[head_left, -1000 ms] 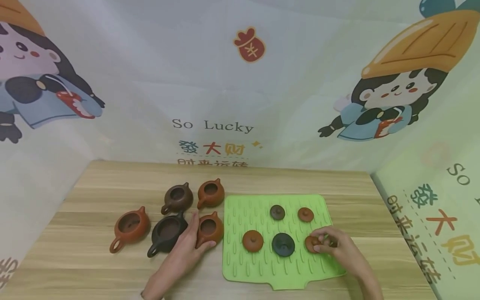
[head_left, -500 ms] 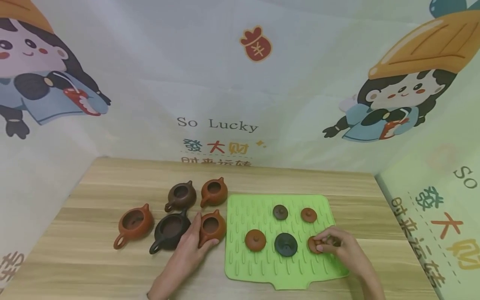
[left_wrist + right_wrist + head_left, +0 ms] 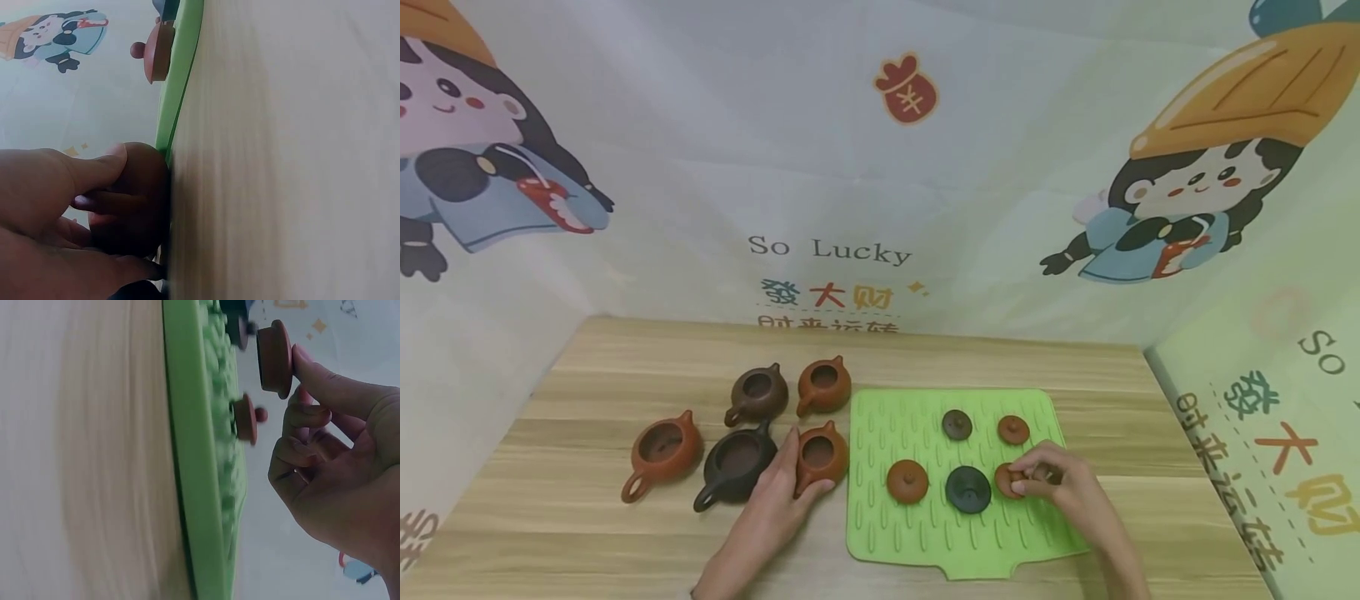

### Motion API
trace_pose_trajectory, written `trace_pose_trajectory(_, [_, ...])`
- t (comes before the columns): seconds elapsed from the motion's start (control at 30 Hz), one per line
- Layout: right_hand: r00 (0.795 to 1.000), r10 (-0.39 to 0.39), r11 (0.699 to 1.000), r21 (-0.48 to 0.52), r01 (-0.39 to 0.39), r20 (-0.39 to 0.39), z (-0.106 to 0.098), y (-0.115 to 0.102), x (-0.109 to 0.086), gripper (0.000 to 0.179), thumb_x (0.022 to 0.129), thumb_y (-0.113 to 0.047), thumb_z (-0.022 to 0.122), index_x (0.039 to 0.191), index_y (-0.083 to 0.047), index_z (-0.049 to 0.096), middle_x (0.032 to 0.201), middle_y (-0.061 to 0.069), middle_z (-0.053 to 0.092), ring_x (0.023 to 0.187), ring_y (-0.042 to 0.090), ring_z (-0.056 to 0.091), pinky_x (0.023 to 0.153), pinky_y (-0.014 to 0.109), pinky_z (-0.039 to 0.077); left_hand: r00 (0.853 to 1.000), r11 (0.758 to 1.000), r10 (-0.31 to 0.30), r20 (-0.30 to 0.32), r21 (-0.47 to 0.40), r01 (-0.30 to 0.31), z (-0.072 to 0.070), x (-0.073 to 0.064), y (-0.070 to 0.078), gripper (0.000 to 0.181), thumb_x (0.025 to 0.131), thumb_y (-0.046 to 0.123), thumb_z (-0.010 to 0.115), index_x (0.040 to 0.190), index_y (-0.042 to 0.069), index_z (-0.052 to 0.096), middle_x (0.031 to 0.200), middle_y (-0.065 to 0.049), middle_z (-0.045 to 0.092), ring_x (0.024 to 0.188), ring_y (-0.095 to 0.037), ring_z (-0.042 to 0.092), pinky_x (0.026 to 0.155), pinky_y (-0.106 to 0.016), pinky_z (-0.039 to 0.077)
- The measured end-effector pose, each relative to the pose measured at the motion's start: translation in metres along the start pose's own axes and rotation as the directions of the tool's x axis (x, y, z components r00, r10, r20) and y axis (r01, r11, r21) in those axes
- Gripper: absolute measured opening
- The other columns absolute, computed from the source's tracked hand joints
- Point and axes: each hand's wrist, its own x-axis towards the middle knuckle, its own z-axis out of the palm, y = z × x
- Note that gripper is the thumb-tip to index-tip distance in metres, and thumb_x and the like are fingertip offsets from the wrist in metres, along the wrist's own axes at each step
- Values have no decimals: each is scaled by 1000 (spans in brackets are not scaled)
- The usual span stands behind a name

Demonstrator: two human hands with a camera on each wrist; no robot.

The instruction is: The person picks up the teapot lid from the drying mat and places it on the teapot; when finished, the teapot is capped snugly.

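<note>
My left hand [image 3: 775, 500] grips a small reddish-orange teapot [image 3: 817, 452] by its sides, thumb on the near right and fingers on the left; the pot is lidless and stands on the table. Between thumb and fingertips my right hand [image 3: 1063, 482] pinches a reddish lid [image 3: 274, 359], raised off the green mat [image 3: 917, 533], as the right wrist view shows. The fingers cover its knob. On the mat lie a dark brown lid [image 3: 957, 425], a small red lid [image 3: 1013, 430], an orange lid [image 3: 907, 482] and a black lid [image 3: 968, 489] turned underside up.
Other lidless teapots stand left of the mat: a black one [image 3: 737, 463] beside my left hand, a brown one [image 3: 757, 395] and an orange one [image 3: 823, 385] behind, a larger orange one [image 3: 666, 450] far left. A printed cloth [image 3: 820, 183] hangs behind the table.
My right hand has lifted the pinched lid off the mat and shifted it left, toward the black lid. The left hand keeps its hold on the teapot.
</note>
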Motion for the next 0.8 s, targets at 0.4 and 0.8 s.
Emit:
trace_pose_trajectory(0.4, [1000, -2, 998, 65, 0, 27, 18, -27, 13, 16, 88, -9, 89, 102, -10, 83, 90, 0, 64, 83, 8, 55, 73, 24, 50, 999, 999, 33, -18, 2, -33, 4, 1, -10, 96, 100, 27, 82, 163, -21, 26, 164, -46, 35, 152, -58, 41, 118, -69, 43])
trace_pose_trajectory(0.8, [995, -78, 990, 121, 70, 60, 43, -43, 33, 14, 87, -3, 90, 99, -6, 82, 92, 5, 68, 83, 7, 55, 72, 23, 50, 999, 1000, -5, 33, 13, 5, -5, 2, 5, 93, 101, 21, 81, 161, -24, 26, 163, -47, 35, 153, -57, 42, 120, -66, 44])
